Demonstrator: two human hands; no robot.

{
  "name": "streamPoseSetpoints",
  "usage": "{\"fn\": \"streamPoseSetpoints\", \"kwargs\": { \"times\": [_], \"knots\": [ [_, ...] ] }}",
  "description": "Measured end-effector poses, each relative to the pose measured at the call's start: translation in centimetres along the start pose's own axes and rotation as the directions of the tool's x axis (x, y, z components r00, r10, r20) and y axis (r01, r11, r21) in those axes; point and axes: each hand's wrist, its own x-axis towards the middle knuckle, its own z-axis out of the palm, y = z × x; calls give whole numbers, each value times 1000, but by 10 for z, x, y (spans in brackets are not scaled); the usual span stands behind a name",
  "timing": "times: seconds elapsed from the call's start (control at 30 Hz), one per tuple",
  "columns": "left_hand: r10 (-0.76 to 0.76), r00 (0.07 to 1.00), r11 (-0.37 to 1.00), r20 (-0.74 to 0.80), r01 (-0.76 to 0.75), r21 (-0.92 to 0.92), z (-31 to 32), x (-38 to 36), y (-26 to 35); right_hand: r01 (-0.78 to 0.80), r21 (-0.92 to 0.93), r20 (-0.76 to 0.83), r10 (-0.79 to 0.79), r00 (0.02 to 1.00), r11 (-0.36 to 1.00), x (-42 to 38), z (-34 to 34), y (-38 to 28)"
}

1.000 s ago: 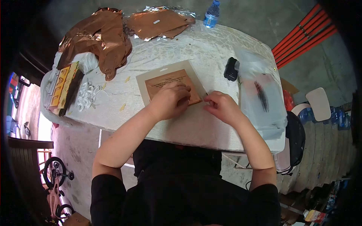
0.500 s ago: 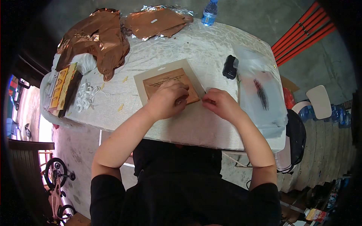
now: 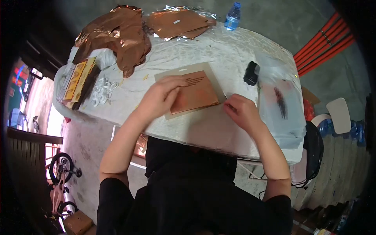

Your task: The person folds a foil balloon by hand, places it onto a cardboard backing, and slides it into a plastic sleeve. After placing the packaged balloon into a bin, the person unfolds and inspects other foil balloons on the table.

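Observation:
On the table in front of me lies a folded copper-coloured foil piece [image 3: 196, 94] with small dark print near its top. It rests on a beige-grey card [image 3: 205, 68] that has a hang hole at the top edge. My left hand [image 3: 162, 94] lies over the left part of the foil, fingers stretched out and thumb apart. Just off the card's right edge, my right hand [image 3: 243, 111] has its fingers curled in a pinch. What those fingertips hold, if anything, is too small to name.
Crumpled copper foil [image 3: 129, 43] and a stack of flat foil pieces [image 3: 178, 23] lie at the back. A water bottle [image 3: 232, 17], black object [image 3: 251, 73] and clear plastic bags [image 3: 278, 121] are farther right. White ribbon coils [image 3: 102, 92] and a yellow box [image 3: 78, 82] sit left.
My left hand has moved left across the foil and its fingers have straightened, uncovering more of the copper surface. My right hand stays near the card's right edge. The whole view has shifted slightly.

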Motion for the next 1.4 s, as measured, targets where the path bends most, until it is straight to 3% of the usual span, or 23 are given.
{"fn": "streamPoseSetpoints", "kwargs": {
  "times": [0.1, 0.2, 0.37, 0.43, 0.47, 0.53, 0.73, 0.87, 0.93, 0.97, 1.03, 1.1, 1.13, 1.17, 1.23, 1.27, 1.33, 1.37, 1.4],
  "knots": [
    [-6, 998, 992, 63, -2, 128, -3, -21, -9, 241, 148, -13, -242, 970, 959, -2, 13, -16],
    [-14, 993, 979, 117, -10, 202, 5, -35, -11, 303, 191, -34, -302, 953, 934, 3, 36, -39],
    [-74, 984, 965, 162, 30, 260, 7, -40, -8, 276, 101, -25, -275, 961, 956, 6, 47, -56],
    [-80, 981, 959, 174, 28, 281, 7, -40, -8, 169, 150, 166, -194, 967, 974, 10, 41, -59],
    [-83, 981, 960, 173, 31, 280, 7, -40, -8, 170, 151, 170, -195, 966, 974, 12, 44, -57],
    [-81, 987, 959, 140, 38, 282, 9, -40, -8, 328, 208, 52, -346, 937, 921, 17, 50, -53],
    [-94, 983, 958, 156, 47, 282, 9, -41, -8, 342, 155, 225, -370, 901, 927, 23, 55, -58],
    [-83, 983, 951, 166, 29, 308, 7, -41, -4, 442, 105, 204, -454, 867, 891, 28, 52, -60],
    [-91, 979, 953, 182, 33, 302, 7, -40, -4, 489, 227, 166, -528, 833, 842, 28, 54, -50],
    [-81, 980, 954, 181, 24, 298, 6, -39, -3, 486, 217, 166, -523, 836, 846, 24, 48, -44],
    [-106, 972, 953, 211, 39, 299, 4, -39, -1, 172, 467, 303, -339, 890, 867, 12, 22, -40],
    [-103, 973, 955, 207, 38, 295, 4, -38, -1, -187, 621, 279, 8, 960, 761, -9, -8, -18],
    [-101, 974, 956, 205, 38, 291, 4, -39, -1, -66, 823, 19, 88, 996, 564, -14, -23, -11],
    [-104, 973, 957, 205, 41, 288, 5, -40, -1, -35, 750, -134, 204, 970, 661, -17, -50, -12],
    [-106, 971, 952, 216, 37, 303, 5, -39, -2, 242, 855, -376, 226, 899, 459, -21, -86, -5],
    [-103, 970, 953, 219, 33, 302, 5, -39, -2, 243, 854, -378, 229, 897, 461, -29, -100, 0],
    [-96, 970, 957, 222, 29, 287, 4, -39, -2, 241, 964, -245, 18, 969, 115, -46, -117, 4],
    [-92, 970, 957, 225, 23, 289, 5, -39, -1, 246, 962, -250, 20, 968, 116, -54, -113, 1],
    [-97, 976, 972, 194, 52, 228, 5, -39, 0, 35, 949, -48, 34, 998, 314, -60, -105, -3]
  ]
}}
